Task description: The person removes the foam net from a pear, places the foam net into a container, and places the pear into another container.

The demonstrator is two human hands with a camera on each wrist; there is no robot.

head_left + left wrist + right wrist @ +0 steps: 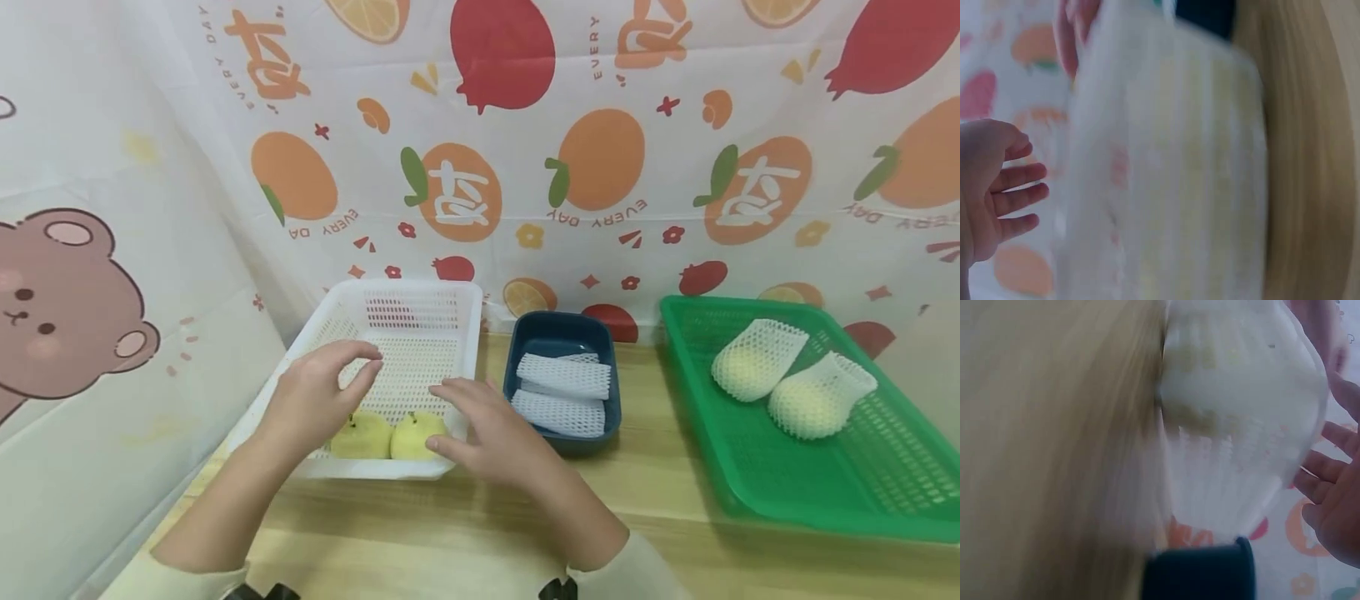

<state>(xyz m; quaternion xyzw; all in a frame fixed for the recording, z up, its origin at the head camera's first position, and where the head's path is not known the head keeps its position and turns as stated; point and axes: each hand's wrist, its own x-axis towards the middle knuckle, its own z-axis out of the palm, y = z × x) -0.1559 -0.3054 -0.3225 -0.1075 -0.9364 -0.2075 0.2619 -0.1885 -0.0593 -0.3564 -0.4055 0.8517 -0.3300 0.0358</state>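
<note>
Over the near part of a white slotted basket [468, 333], my left hand [318, 392] hovers with fingers loosely bent and nothing in them. My right hand [491, 425] is spread above the basket's right rim, also holding nothing. Two round yellow pears [362, 435] with dark stems lie side by side against the basket's near wall. The right hand is nearest the right-hand pear [417, 435]; whether it touches it is unclear. In the left wrist view, the left hand [997, 187] shows its fingers apart. The right wrist view shows the right hand [1335, 481] with fingers extended beside the basket.
A dark blue bin [566, 325] right of the basket holds several white foam net sleeves [562, 396]. Farther right, a green basket [757, 492] contains two yellow fruits in foam nets [813, 400]. A fruit-patterned cloth [525, 167] hangs behind the wooden table [390, 533].
</note>
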